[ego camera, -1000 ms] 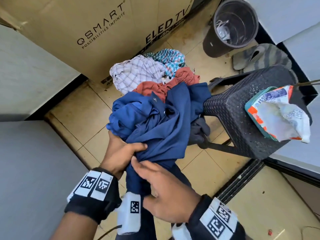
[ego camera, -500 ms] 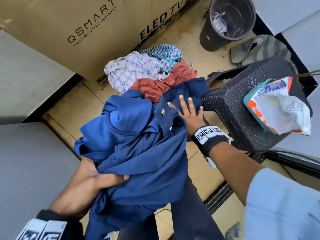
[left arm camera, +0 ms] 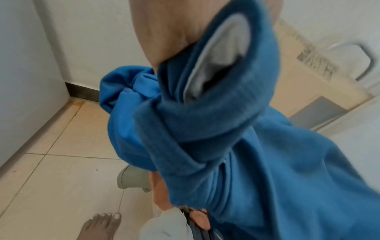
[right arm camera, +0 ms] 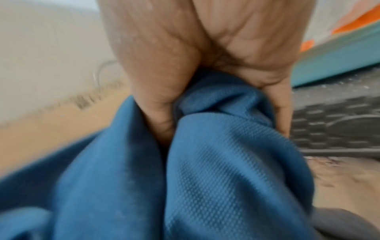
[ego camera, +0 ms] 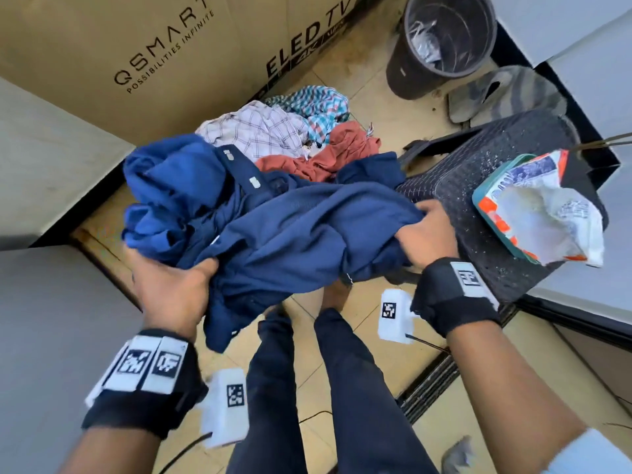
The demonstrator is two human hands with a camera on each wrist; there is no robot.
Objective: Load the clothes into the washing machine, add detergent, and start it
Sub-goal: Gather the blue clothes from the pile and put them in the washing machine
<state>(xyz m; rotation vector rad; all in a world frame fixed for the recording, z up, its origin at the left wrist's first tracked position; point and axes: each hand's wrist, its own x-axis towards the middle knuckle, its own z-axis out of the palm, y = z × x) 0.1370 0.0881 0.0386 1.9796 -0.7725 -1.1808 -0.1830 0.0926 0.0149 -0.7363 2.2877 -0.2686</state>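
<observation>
Both hands hold a bundle of blue clothes (ego camera: 273, 230) above the tiled floor. My left hand (ego camera: 171, 285) grips its lower left part, thumb over the cloth; in the left wrist view the blue clothes (left arm camera: 216, 129) wrap round the fingers. My right hand (ego camera: 427, 234) grips the right end, and in the right wrist view the blue cloth (right arm camera: 205, 154) is bunched between thumb and fingers. More clothes lie heaped on the floor behind: a checked shirt (ego camera: 256, 131), a teal checked cloth (ego camera: 318, 104) and a rust-red garment (ego camera: 328, 155). An open detergent bag (ego camera: 540, 213) lies on a black stool (ego camera: 478, 186).
A large cardboard TV box (ego camera: 171, 56) leans at the back. A dark bin (ego camera: 441, 42) and a grey slipper (ego camera: 502, 94) are at the back right. A grey surface (ego camera: 41, 336) fills the left. My legs (ego camera: 307, 388) stand below the bundle.
The right hand has come back from the floor pile and taken hold of the right end of the blue cloth. The bundle now hangs stretched between both hands.
</observation>
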